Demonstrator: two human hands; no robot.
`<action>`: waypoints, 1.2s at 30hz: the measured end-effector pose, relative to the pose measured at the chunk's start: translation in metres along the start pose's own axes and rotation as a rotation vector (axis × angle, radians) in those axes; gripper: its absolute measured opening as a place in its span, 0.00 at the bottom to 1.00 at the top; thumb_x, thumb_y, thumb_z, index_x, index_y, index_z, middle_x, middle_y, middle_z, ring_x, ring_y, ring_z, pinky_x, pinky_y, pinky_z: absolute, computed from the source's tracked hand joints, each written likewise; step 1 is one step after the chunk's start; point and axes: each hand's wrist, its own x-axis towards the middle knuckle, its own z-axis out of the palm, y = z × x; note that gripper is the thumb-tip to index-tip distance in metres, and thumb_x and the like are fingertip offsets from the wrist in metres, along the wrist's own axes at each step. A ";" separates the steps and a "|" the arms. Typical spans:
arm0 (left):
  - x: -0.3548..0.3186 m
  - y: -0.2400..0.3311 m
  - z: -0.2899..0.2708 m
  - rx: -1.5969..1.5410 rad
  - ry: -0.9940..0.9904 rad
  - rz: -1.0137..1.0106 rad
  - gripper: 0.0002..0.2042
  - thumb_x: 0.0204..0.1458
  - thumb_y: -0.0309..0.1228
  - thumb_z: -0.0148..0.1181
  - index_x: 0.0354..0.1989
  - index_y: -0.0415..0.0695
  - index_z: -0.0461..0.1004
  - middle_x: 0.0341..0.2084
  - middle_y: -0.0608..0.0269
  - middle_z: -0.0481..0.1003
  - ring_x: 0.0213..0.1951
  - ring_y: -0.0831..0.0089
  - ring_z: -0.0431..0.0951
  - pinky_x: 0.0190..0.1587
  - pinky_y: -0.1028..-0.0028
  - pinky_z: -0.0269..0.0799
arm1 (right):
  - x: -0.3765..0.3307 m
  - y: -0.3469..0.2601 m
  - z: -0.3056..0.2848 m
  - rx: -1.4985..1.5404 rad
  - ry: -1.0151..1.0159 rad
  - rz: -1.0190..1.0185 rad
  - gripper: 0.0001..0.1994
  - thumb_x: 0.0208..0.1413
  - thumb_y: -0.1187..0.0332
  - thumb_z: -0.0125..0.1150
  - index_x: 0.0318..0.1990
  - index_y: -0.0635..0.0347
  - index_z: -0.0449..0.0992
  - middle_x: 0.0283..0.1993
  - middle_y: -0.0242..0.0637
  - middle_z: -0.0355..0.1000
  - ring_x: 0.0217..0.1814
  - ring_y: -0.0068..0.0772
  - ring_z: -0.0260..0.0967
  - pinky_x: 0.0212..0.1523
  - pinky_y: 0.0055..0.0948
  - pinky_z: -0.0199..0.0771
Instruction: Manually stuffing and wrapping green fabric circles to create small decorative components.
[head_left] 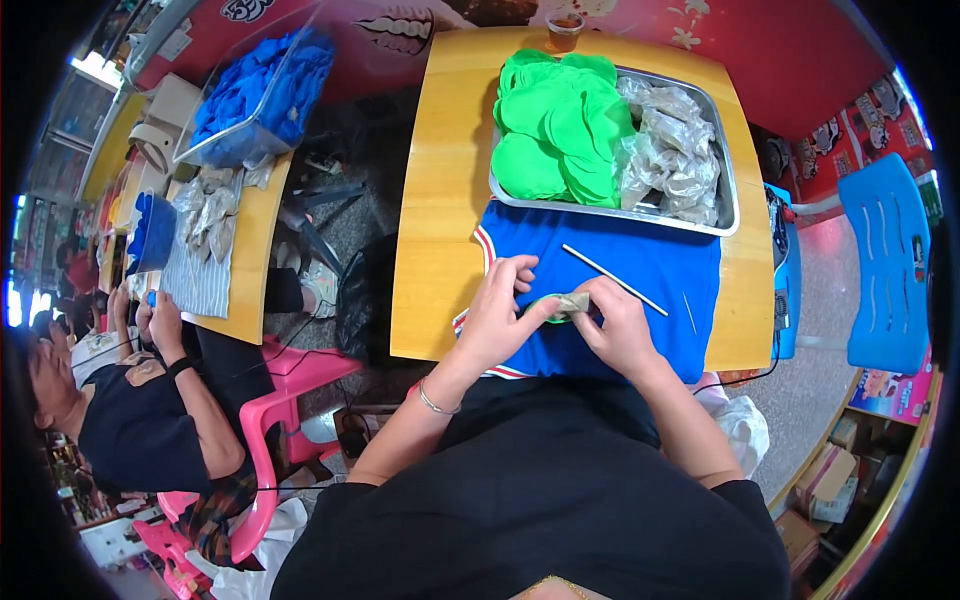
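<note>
Over a blue cloth with red and white trim, both my hands are on a small greyish piece with a green edge; its exact kind I cannot make out. My right hand pinches its right end, thumb and fingers together. At its left end is the thumb of my left hand, with the other fingers curled above. A thin white stick lies slanted on the cloth beyond my hands. Further right lies a thin needle-like piece.
A metal tray holds a pile of green cloth pieces and crumpled clear bags. Behind it stands a cup of brown drink. At left, another person works beside a clear bin of blue pieces. A blue chair is at right.
</note>
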 end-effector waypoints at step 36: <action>-0.017 -0.014 0.011 -0.340 -0.027 -0.072 0.06 0.50 0.23 0.57 0.28 0.37 0.66 0.26 0.63 0.67 0.24 0.79 0.68 0.25 0.81 0.66 | 0.026 -0.031 -0.015 -0.463 -0.287 -0.192 0.08 0.37 0.72 0.62 0.24 0.58 0.68 0.23 0.36 0.64 0.30 0.38 0.68 0.29 0.36 0.69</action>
